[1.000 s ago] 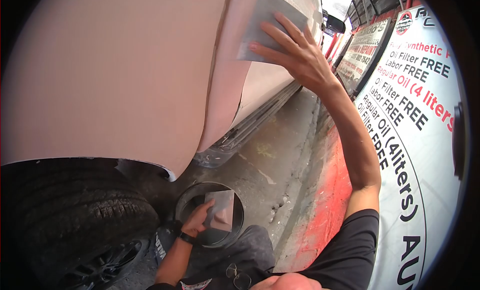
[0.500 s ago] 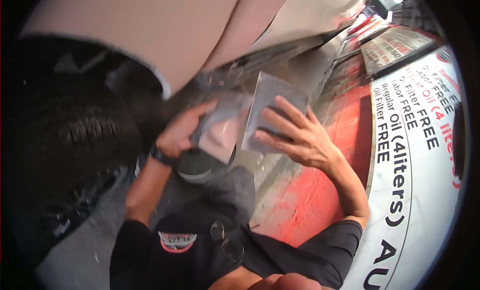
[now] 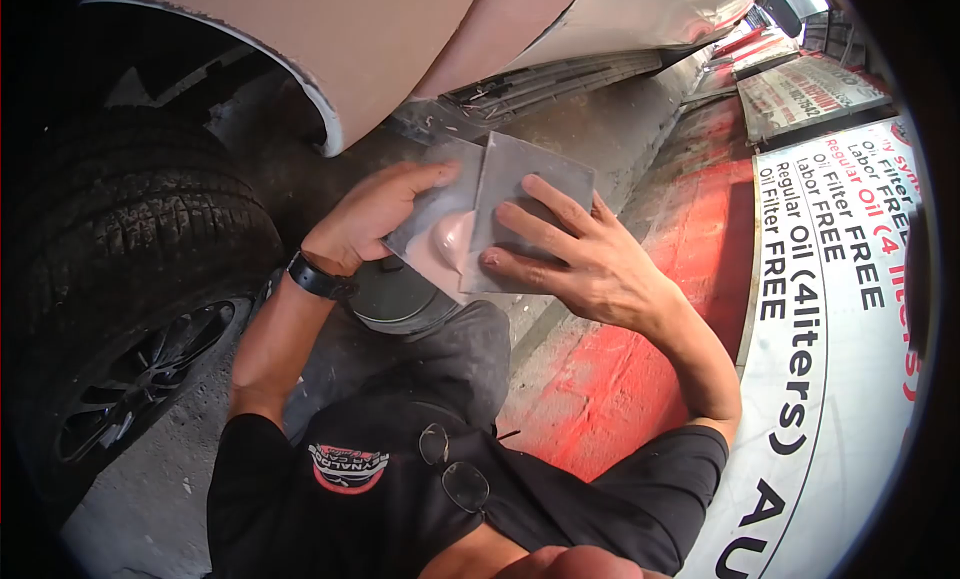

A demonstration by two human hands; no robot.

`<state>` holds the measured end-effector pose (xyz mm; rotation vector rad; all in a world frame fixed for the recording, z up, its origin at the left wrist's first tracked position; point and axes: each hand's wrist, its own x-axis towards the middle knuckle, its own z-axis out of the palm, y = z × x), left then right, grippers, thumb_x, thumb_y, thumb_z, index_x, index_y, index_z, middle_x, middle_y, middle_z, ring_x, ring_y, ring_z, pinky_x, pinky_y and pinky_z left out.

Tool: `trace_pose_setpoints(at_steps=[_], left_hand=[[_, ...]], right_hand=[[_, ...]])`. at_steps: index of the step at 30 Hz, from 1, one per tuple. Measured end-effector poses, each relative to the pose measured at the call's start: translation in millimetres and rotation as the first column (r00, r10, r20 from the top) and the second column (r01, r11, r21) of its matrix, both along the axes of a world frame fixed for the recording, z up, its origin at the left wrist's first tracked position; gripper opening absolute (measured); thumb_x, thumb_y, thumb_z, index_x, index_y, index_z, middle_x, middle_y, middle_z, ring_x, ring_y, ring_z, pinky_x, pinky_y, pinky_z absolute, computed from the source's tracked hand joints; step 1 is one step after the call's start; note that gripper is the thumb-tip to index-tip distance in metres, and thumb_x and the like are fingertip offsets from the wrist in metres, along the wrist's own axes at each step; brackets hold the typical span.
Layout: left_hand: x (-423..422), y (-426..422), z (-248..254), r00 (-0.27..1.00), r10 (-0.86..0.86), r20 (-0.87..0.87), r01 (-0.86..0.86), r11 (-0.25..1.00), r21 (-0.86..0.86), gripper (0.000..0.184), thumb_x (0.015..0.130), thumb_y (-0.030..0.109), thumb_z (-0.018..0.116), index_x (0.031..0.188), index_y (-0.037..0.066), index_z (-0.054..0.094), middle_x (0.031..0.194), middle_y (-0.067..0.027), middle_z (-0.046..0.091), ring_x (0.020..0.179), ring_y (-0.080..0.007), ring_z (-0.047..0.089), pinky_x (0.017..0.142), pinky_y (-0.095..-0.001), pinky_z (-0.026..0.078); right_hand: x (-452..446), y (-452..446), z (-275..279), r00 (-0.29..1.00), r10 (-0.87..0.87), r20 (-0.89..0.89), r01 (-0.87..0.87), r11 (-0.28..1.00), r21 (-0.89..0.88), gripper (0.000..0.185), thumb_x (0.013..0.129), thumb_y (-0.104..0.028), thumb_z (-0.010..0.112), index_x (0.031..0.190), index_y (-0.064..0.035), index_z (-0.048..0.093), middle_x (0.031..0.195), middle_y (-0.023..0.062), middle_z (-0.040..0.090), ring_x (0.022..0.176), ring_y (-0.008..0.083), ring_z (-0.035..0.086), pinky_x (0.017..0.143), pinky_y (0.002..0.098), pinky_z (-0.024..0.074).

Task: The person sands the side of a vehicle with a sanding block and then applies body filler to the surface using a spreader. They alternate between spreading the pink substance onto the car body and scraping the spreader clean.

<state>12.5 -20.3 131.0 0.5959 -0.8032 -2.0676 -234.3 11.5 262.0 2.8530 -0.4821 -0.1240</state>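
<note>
Left grip (image 3: 362, 219) pinches the paste-bearing plate (image 3: 428, 227) at one edge, splayed right grip (image 3: 600, 264) holding the overlapping sheet (image 3: 520, 169).

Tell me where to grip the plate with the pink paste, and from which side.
Pinch the plate by its left edge, coming from the picture's left, as the left hand does. It is flat, the pink paste sits toward the lower right, and the grey sheet in the right hand crowds that side; the left edge is likely cleanest.

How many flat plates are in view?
2: the smeared plate, with a pinkish lump, in the left hand; the grey plate in the right hand. Others may be hidden.
</note>
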Motion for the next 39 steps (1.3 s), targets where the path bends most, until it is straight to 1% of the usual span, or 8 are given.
trace_pose_setpoints(at_steps=[4,6,7,8,11,14,21,39], left_hand=[[10.2,0.3,-17.3,0.997,0.082,0.006,-0.082,0.991,0.108,0.037,0.104,0.031,0.054,0.118,-0.002,0.065,0.103,-0.009,0.072,0.087,-0.0147,0.071,0.077,-0.03,0.058],[12.7,4.2,-23.9,0.993,0.102,0.057,-0.106,0.991,0.086,0.039,0.104,0.032,0.052,0.118,-0.002,0.065,0.106,-0.0085,0.072,0.087,-0.015,0.071,0.078,-0.0315,0.059],[11.4,2.9,-35.2,0.998,0.051,0.023,-0.054,0.991,0.122,0.038,0.104,0.03,0.052,0.123,-0.001,0.063,0.105,-0.0066,0.07,0.086,-0.0133,0.07,0.068,-0.0289,0.059],[7.3,5.3,-48.5,0.996,0.064,0.057,-0.07,0.992,0.103,0.039,0.104,0.032,0.053,0.122,-0.001,0.064,0.104,-0.006,0.071,0.085,-0.0128,0.069,0.068,-0.0284,0.058],[-7.1,5.3,-106.1,0.99,-0.039,0.137,0.02,0.99,0.137,0.041,0.101,0.036,0.058,0.116,0.0,0.066,0.101,-0.0063,0.071,0.084,-0.0141,0.069,0.07,-0.0307,0.057],[-16.0,8.1,-145.4,0.993,-0.009,0.115,-0.015,0.978,0.208,0.039,0.101,0.035,0.058,0.116,0.0,0.066,0.103,-0.0074,0.07,0.087,-0.0152,0.068,0.073,-0.0339,0.057],[-19.0,4.3,-161.6,0.992,0.055,0.111,-0.082,0.962,0.261,0.04,0.099,0.037,0.059,0.119,0.003,0.066,0.105,-0.0061,0.07,0.088,-0.0168,0.069,0.076,-0.036,0.057],[-20.6,7.3,-159.4,0.996,0.059,0.066,-0.075,0.958,0.276,0.042,0.099,0.037,0.061,0.12,0.002,0.065,0.109,-0.0064,0.069,0.094,-0.0162,0.067,0.081,-0.0344,0.057]], right_hand=[[-18.0,-5.6,10.3,0.981,-0.05,-0.187,0.04,0.998,-0.055,0.055,0.077,-0.015,0.066,0.13,-0.0301,0.064,0.146,0.0059,0.049,0.138,0.0363,0.043,0.101,0.0552,0.0468],[-21.4,-12.6,30.1,0.982,-0.144,-0.122,0.109,0.961,-0.256,0.053,0.077,-0.013,0.066,0.128,-0.0293,0.066,0.146,0.0063,0.049,0.14,0.0359,0.042,0.102,0.0553,0.0453],[-23.5,-16.5,43.7,0.979,-0.186,-0.079,0.145,0.921,-0.362,0.053,0.077,-0.013,0.066,0.127,-0.0289,0.067,0.146,0.0065,0.049,0.14,0.0357,0.042,0.102,0.0553,0.0446],[-25.4,-25.3,60.1,0.985,-0.173,-0.024,0.143,0.876,-0.46,0.049,0.088,-0.022,0.056,0.137,-0.0275,0.059,0.149,0.0062,0.047,0.142,0.0359,0.039,0.098,0.0581,0.0436],[-10.6,-49.7,95.1,0.982,-0.088,0.166,0.183,0.66,-0.728,0.05,0.089,-0.022,0.055,0.138,-0.0307,0.058,0.149,0.0036,0.048,0.142,0.0322,0.041,0.096,0.0573,0.0423],[7.3,-74.0,119.3,0.987,0.018,0.162,0.129,0.52,-0.845,0.05,0.089,-0.022,0.055,0.138,-0.0333,0.059,0.149,0.0004,0.049,0.142,0.0277,0.041,0.094,0.0541,0.0425],[24.7,-103.4,133.7,0.994,0.043,0.101,0.074,0.424,-0.903,0.057,0.086,-0.018,0.059,0.14,-0.0364,0.055,0.148,-0.003,0.048,0.142,0.0246,0.04,0.095,0.0506,0.0425],[15.5,-145.4,126.0,0.989,0.101,0.107,0.045,0.487,-0.872,0.054,0.086,-0.017,0.057,0.136,-0.0353,0.058,0.146,-0.0024,0.05,0.141,0.0245,0.041,0.099,0.0511,0.0415]])
